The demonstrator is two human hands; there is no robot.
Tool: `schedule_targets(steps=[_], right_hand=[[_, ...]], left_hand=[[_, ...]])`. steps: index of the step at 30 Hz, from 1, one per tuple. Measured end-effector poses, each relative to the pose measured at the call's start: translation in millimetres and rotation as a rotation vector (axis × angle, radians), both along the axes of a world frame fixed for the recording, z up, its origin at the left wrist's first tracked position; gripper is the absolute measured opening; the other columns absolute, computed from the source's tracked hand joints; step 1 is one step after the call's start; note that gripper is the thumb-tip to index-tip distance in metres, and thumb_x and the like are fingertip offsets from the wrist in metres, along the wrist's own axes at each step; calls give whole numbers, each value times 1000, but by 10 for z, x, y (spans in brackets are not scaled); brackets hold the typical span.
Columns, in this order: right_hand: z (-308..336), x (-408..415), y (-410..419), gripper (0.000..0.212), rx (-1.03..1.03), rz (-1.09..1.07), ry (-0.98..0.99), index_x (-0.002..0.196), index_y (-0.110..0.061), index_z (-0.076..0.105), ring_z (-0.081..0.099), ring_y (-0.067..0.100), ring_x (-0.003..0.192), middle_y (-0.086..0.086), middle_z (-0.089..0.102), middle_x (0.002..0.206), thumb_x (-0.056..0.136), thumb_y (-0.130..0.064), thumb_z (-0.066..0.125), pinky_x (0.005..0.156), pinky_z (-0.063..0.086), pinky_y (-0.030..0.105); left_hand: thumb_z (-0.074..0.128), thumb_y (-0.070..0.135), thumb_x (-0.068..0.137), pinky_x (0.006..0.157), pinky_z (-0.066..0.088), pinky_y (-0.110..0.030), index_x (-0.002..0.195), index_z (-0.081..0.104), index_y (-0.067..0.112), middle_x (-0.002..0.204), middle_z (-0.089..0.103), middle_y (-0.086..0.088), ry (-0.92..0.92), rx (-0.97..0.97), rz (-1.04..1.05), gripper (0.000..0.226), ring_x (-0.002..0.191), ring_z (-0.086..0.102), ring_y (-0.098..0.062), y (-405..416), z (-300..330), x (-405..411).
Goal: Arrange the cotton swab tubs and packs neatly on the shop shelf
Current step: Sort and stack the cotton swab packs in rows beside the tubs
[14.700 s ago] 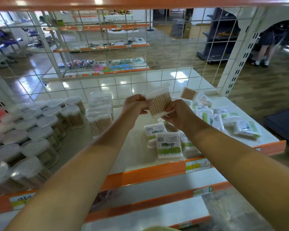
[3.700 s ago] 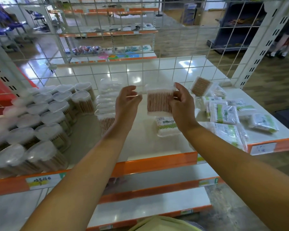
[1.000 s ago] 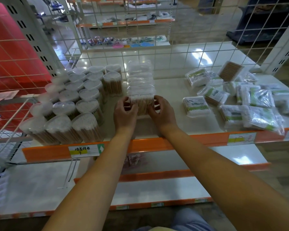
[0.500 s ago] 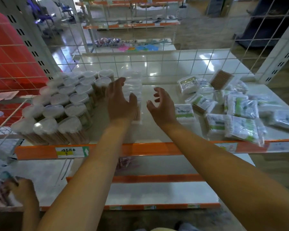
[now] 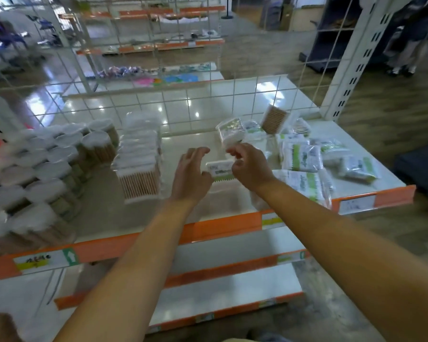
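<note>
Where hands point(image 5: 247, 166) meet, crinkly pack point(image 5: 219, 169)

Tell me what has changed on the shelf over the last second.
Both hands let go of the rectangular tub, left at the front of its row, and moved right. The right hand and open left hand now close in on a small pack; no grip visible yet. The round tubs and loose packs stayed put.
</note>
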State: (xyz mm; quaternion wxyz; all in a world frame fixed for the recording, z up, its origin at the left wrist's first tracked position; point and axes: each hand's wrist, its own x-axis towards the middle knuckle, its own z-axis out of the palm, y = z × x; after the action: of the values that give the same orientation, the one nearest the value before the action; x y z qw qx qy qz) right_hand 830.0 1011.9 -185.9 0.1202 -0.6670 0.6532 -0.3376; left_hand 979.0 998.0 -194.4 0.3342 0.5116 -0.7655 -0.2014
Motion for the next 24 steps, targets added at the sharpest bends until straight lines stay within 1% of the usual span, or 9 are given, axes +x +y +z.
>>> schedule_targets(steps=[3, 5, 8, 10, 11, 14, 17, 21, 24], right_hand=[[-82, -117, 54, 41, 99, 147, 166, 120, -3, 57, 50, 28, 114, 13, 57, 122, 81, -14, 66, 95, 38, 32], [-93, -159, 90, 59, 190, 188, 269, 128, -5, 51, 44, 28, 121, 11, 50, 131, 80, -33, 70, 101, 35, 38], [-91, -212, 110, 83, 269, 227, 435, 139, -8, 38, 36, 26, 129, 9, 38, 144, 74, -49, 70, 107, 29, 38], [-98, -229, 114, 92, 299, 250, 520, 143, -11, 30, 32, 24, 133, 7, 30, 150, 72, -54, 69, 110, 25, 36], [-100, -232, 110, 93, 315, 254, 537, 144, -12, 28, 30, 23, 134, 5, 27, 151, 72, -54, 69, 110, 24, 35], [-109, -227, 80, 83, 295, 255, 526, 142, -14, 33, 36, 24, 130, 4, 33, 147, 75, -47, 70, 107, 28, 37], [-120, -233, 41, 62, 207, 239, 526, 134, -13, 46, 45, 26, 122, 6, 46, 138, 80, -35, 67, 102, 35, 39], [-174, -252, 41, 46, 126, 234, 529, 126, -11, 54, 50, 27, 117, 7, 54, 131, 85, -30, 62, 98, 39, 40], [-192, -254, 58, 33, 34, 218, 419, 110, -6, 63, 57, 28, 102, 10, 63, 113, 86, -28, 62, 88, 44, 39]], left_hand=[[54, -6, 78, 99, 39, -36, 127, 50, 5, 127, 51, -13, -29, 20, -5, 51, 119, 45, -26, -45, -101, -31], [54, -4, 80, 97, 41, -36, 126, 51, 6, 125, 51, -12, -21, 34, 20, 47, 117, 46, -26, -62, -167, -53], [53, -7, 80, 94, 43, -38, 122, 54, 6, 120, 54, -12, 48, 56, 54, 44, 113, 48, -26, -75, -256, -66], [53, -10, 77, 91, 45, -38, 119, 56, 6, 116, 55, -11, 90, 64, 61, 45, 109, 51, -25, -81, -305, -63], [53, -11, 77, 89, 46, -35, 118, 57, 6, 115, 55, -11, 107, 69, 69, 44, 108, 51, -23, -85, -322, -59], [54, -12, 78, 84, 44, -24, 117, 57, 7, 113, 54, -8, 158, 115, 91, 44, 102, 50, -15, -92, -337, -45], [53, -11, 78, 81, 42, -22, 117, 57, 7, 110, 54, -5, 199, 135, 90, 43, 99, 49, -12, -86, -335, -32], [55, -4, 83, 78, 45, -20, 115, 59, 10, 108, 54, -1, 273, 169, 64, 35, 97, 50, -12, -63, -327, -11], [52, -7, 84, 77, 40, -11, 114, 59, 10, 108, 53, 1, 260, 184, 28, 36, 96, 51, -10, -71, -336, 16]])
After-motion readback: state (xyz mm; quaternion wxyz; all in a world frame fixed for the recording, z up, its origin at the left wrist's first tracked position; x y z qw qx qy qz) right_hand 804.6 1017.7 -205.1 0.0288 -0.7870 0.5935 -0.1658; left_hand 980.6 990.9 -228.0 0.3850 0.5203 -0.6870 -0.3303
